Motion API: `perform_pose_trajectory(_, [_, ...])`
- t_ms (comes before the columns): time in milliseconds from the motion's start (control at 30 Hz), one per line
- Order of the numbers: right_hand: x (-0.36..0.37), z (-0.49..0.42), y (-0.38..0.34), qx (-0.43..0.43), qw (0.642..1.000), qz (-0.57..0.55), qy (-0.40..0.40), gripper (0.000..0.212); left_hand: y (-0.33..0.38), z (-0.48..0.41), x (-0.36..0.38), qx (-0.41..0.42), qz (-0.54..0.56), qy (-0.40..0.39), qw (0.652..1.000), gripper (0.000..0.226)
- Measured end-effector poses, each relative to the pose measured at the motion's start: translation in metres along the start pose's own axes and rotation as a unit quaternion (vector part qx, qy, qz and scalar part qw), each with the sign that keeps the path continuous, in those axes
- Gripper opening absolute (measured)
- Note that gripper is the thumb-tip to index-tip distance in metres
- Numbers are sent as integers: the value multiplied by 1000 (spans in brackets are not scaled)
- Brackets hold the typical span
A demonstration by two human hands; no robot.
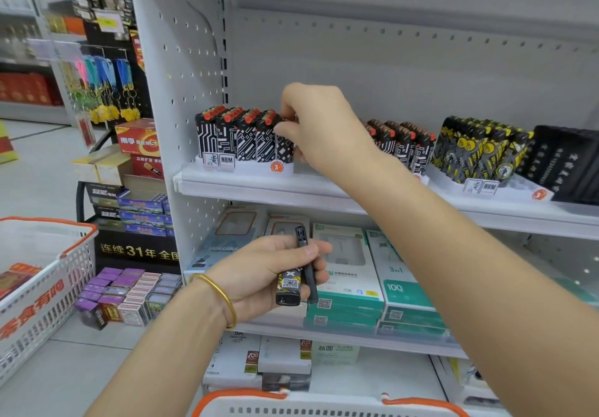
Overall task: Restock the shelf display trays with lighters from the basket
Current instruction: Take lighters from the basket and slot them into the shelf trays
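Both hands were busy. The person's right hand (321, 124) was up at the shelf, fingers and thumb curled and pinching the top of the end lighter (285, 149) in the front row of the left display tray (249, 168). The fingertips covered that lighter's cap, so I could not tell how far it sat in its slot. The left hand (265, 270), with a gold bangle (217, 300) on the wrist, was lower, in front of the shelf beneath. Its fingers were wrapped round two lighters (290, 283): a black-and-yellow one with a QR code, and a slim dark one rising above the thumb. Whether the palm held more was hidden.

The left tray stood full of black-and-white lighters with orange-red caps. The right forearm crossed in front of a second batch of lighters (405, 147), hiding its left part. Just beside that was a tray of yellow-and-black lighters (505, 189), then a black box (567, 163) cut off at the frame's right edge.

A white basket (324, 408) with an orange rim showed only its top edge at the bottom, its contents out of sight. Another basket (48, 287) stood at the left, partly cut off, with blurred red packets inside.
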State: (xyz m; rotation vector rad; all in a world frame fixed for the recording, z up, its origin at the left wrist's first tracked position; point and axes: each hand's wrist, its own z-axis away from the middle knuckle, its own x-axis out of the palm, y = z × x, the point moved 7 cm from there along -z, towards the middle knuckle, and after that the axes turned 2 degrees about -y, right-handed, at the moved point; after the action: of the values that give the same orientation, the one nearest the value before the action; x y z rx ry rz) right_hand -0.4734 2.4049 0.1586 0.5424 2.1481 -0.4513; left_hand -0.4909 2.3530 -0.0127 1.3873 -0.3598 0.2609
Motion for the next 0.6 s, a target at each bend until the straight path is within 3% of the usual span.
perform_pose_trajectory(133, [3, 4, -4, -6, 993, 120, 16, 11, 2, 1, 0, 22, -17, -15, 1000, 26])
perform_pose_trajectory(267, [-16, 30, 0, -21, 996, 67, 57, 18, 3, 5, 6, 33, -38, -49, 998, 29])
perform_pose_trajectory(367, [-27, 71, 7, -3, 995, -94, -21, 26, 1, 8, 15, 44, -20, -90, 995, 42])
perform_pose_trajectory(467, [-17, 108, 29, 29, 980, -151, -124, 22, -2, 12, 33, 61, -18, -167, 984, 66])
perform_pose_trajectory(600, [-7, 142, 57, 76, 951, -226, -198, 18, -12, 17, 71, 68, -37, -287, 955, 43])
